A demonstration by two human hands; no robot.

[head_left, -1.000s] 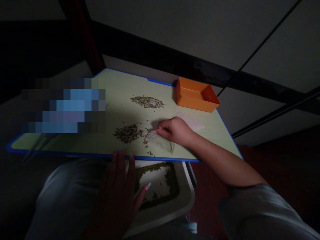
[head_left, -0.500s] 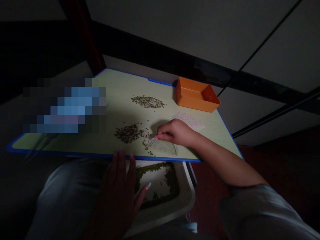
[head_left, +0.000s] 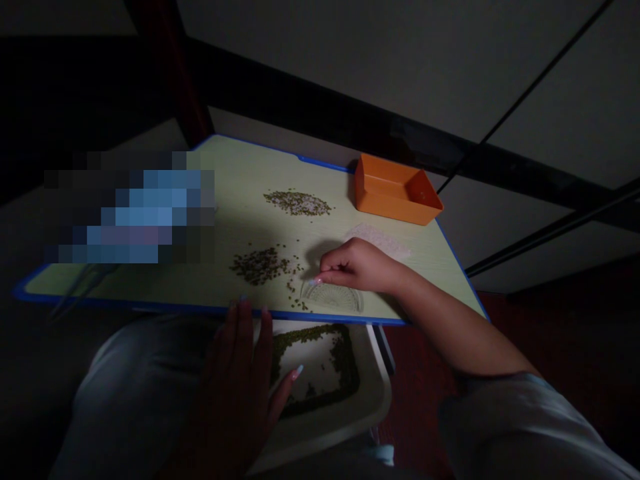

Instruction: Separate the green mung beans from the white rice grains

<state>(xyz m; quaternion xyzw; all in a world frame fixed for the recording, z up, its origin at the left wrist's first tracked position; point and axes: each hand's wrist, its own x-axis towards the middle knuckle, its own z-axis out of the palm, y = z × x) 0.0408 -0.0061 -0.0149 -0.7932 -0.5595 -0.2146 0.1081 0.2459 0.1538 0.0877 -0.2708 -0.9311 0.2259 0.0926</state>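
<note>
Pinched in my right hand (head_left: 353,263) is a clear half-round protractor (head_left: 334,297), held at its left end against the pale tabletop (head_left: 240,170). Just left of it lies a loose pile of green beans mixed with pale grains (head_left: 263,265), with several stray beans scattered between. Behind that sits a second mixed pile (head_left: 299,203). Part of a heap of white grains (head_left: 377,240) shows beyond my right wrist. My left hand (head_left: 240,373) rests at the table's front edge, fingers stretched out, holding nothing.
An orange box (head_left: 397,193) stands at the table's back right corner. Below the front edge, a white tub (head_left: 373,400) holds many green beans. A blurred-out patch (head_left: 145,213) covers the table's left side. A pale panelled wall (head_left: 350,40) rises behind.
My right hand has drawn the protractor slightly to the right, away from the near pile of beans. My left hand stays where it was.
</note>
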